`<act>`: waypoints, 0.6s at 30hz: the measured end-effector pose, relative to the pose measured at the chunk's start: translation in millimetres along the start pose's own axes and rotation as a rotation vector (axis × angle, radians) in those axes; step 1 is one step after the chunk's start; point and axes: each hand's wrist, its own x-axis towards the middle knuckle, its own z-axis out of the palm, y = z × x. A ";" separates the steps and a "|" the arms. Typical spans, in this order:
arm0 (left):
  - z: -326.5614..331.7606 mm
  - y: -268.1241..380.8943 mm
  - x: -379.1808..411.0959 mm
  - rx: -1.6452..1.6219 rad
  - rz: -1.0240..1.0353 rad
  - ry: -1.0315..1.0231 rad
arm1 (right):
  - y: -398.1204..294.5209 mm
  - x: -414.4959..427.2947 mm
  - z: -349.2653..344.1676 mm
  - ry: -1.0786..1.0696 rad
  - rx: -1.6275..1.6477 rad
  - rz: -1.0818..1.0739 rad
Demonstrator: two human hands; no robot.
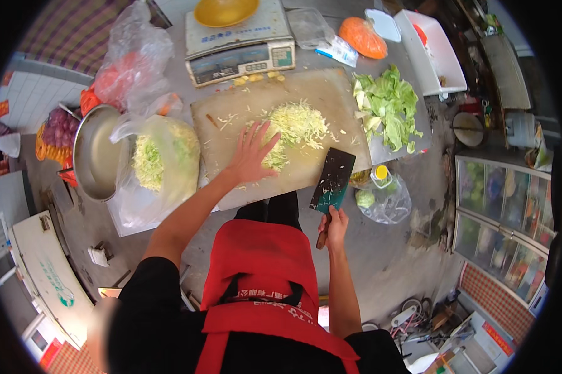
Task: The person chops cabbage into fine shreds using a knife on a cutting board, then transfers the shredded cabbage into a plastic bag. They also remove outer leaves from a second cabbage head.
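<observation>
My left hand [253, 156] is spread at the left side of a heap of shredded cabbage [299, 124] on a large cutting board [234, 100]. Its fingers are apart, and some shreds lie beside the palm. In my right hand [335, 226] is the wooden handle of a cleaver [335, 180]. The dark, broad blade points away from me over the board's near right edge, with cabbage bits stuck to it. A clear plastic bag [182, 154] holding more shredded cabbage stands left of the board. Loose green cabbage leaves [393, 110] lie to its right.
A weighing scale [241, 37] with a yellow bowl [226, 11] stands behind the board. At the left is a steel basin [96, 152]. Near the right table edge are a yellow-capped oil bottle [380, 173] and a bagged cabbage [366, 198]. A white foam box [430, 51] sits farther back.
</observation>
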 end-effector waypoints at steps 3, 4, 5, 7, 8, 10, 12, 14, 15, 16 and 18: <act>-10.7 0.2 83.0 0.030 0.124 0.006 | -17.9 23.0 -3.1 0.010 -0.018 -0.032; -8.2 0.6 112.1 0.030 0.094 -0.029 | -26.7 30.9 -5.8 0.007 -0.032 -0.043; -5.4 2.3 142.6 0.032 0.066 -0.059 | -36.7 38.1 -6.2 0.005 -0.045 -0.054; 1.7 14.6 179.1 0.050 0.037 -0.194 | -58.7 54.0 -14.0 0.019 -0.060 -0.086; 5.2 19.9 189.3 0.067 0.020 -0.296 | -62.6 60.7 -23.6 0.025 -0.078 -0.097; 6.0 29.0 194.0 0.187 0.038 -0.426 | -72.4 65.5 -38.2 0.029 -0.061 -0.085; -0.9 31.9 178.3 0.183 0.072 -0.441 | -76.9 69.4 -51.0 0.022 -0.080 -0.074; -4.5 33.0 161.7 0.185 0.116 -0.477 | -69.6 75.2 -58.7 0.017 -0.120 -0.059; -6.9 33.9 151.5 0.189 0.137 -0.502 | -65.8 78.8 -58.9 0.015 -0.109 -0.056; -8.7 33.2 141.4 0.194 0.154 -0.527 | -61.9 83.3 -56.2 0.011 -0.100 -0.051; -11.8 32.9 120.9 0.167 0.192 -0.513 | -60.6 96.9 -46.2 -0.015 -0.105 -0.033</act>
